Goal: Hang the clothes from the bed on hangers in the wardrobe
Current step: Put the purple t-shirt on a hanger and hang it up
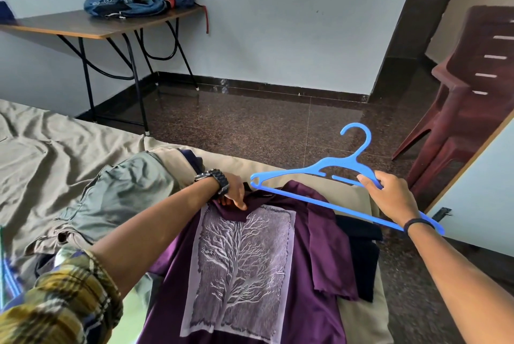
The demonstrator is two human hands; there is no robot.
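Note:
A purple T-shirt with a pale tree print lies flat on the bed's near corner, its collar towards the floor. My left hand pinches the fabric at the collar. My right hand grips a blue plastic hanger by its right shoulder and holds it just above the shirt's collar end, hook pointing away from me. A dark garment lies under the shirt at the right. Grey-green trousers lie on the bed to the left.
The bed has a rumpled beige sheet. A folding table with backpacks stands at the back left. A dark red plastic chair stands at the right, beside a light panel. Dark speckled floor lies between.

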